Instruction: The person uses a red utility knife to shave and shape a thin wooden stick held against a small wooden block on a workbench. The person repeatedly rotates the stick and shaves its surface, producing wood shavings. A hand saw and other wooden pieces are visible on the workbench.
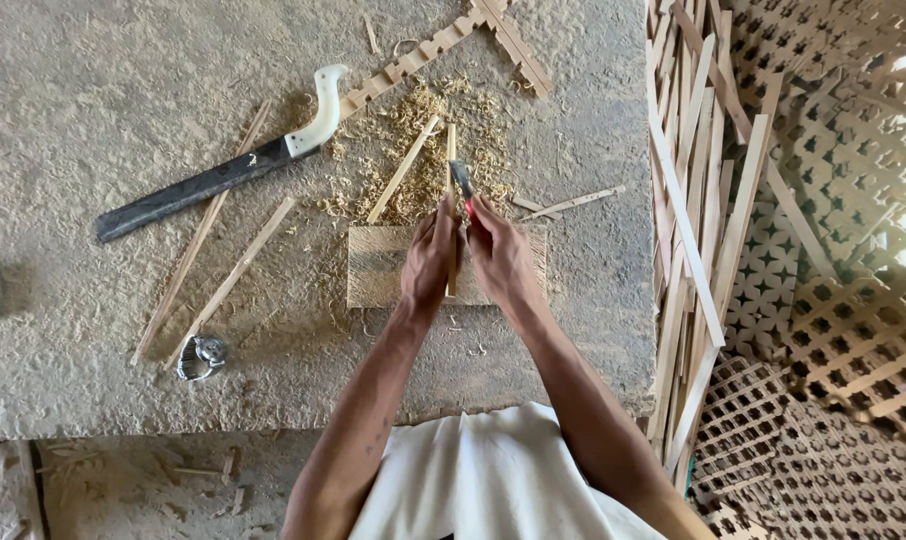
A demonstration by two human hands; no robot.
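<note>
Your left hand (428, 262) pins the thin wood strip (451, 215) upright across the wooden block (378, 268), mid-worktop near the front edge. Right hand (500, 258) grips the red-handled knife (461, 180), blade on the strip. Judgement: shave shallow, stroke away, left fingers behind the edge. Shavings pile (413, 150) just beyond.

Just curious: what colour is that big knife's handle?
The big knife's handle is creamy white, seen in the head view.

machete (203, 185) left of block (378, 265) — slats (693, 220) on the right.
</note>
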